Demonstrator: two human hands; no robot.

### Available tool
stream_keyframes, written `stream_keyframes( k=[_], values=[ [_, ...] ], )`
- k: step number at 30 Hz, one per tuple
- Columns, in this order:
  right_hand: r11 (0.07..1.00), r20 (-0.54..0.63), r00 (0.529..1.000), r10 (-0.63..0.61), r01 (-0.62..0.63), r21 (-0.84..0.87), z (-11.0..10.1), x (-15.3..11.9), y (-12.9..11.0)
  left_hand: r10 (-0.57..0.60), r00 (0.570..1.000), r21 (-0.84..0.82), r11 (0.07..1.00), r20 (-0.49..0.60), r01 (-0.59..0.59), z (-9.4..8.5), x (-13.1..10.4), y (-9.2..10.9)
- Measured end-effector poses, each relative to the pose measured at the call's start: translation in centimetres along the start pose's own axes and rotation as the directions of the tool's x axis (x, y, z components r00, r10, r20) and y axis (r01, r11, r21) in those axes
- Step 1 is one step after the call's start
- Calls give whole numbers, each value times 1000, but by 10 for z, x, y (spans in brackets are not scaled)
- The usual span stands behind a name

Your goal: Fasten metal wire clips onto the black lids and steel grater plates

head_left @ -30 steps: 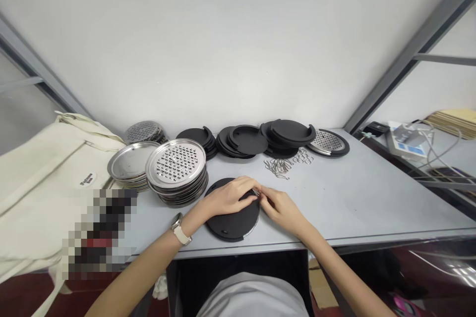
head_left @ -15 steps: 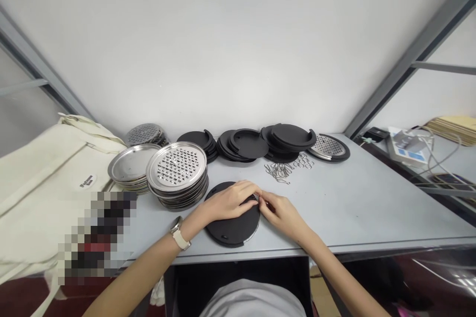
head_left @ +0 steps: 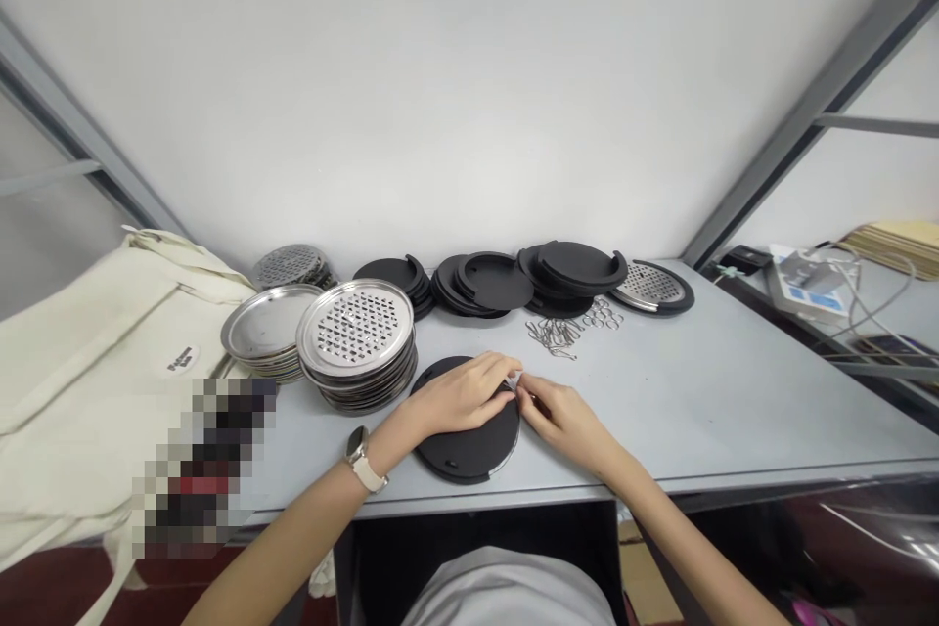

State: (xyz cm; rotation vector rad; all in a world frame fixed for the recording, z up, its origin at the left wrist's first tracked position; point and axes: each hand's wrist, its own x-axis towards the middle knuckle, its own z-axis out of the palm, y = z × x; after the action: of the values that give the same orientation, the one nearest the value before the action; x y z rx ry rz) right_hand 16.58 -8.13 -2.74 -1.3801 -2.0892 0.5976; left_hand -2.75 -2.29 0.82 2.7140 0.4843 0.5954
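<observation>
The right hand's [head_left: 561, 416] thumb and fingertips are drawn narrowly together at the three-to-two o'clock edge of a black disc [head_left: 466, 450]; what they pinch is too small to tell. The left hand [head_left: 466, 396] lies across the disc's upper half, its thumb and fingertips close together beside the right's; whether they grip anything I cannot tell. The disc lies flat on the worktop [head_left: 704, 391], near its front edge, with a pale rim at four o'clock. From the disc, a stack of perforated metal discs [head_left: 356, 328] stands near at ten o'clock, plain metal discs [head_left: 271, 325] just beyond. Black discs are piled from eleven to one. Wire hooks [head_left: 552, 336] lie loose towards two o'clock, beside small rings [head_left: 603, 315]. A cream bag [head_left: 80, 391] sits at nine.
</observation>
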Motion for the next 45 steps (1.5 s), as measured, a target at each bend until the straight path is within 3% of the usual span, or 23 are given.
stream_keyframes(
  k=[6, 16, 25, 45],
  values=[
    [1000, -15, 1000, 6, -6, -26, 1, 1, 0, -9, 1000, 34, 999, -3, 9, 2, 0, -1],
    [999, -12, 1000, -1, 1, -32, -2, 2, -3, -76, 997, -164, 984, -7, 74, 5, -2, -4],
    [997, -16, 1000, -13, 12, -73, 0, 0, -3, -105, 994, -213, 971, 12, 106, 3, 1, -4],
    [989, -58, 998, 15, -23, -148, 5, -2, -6, -124, 992, -207, 970, 34, 128, 6, 0, -5]
  ],
)
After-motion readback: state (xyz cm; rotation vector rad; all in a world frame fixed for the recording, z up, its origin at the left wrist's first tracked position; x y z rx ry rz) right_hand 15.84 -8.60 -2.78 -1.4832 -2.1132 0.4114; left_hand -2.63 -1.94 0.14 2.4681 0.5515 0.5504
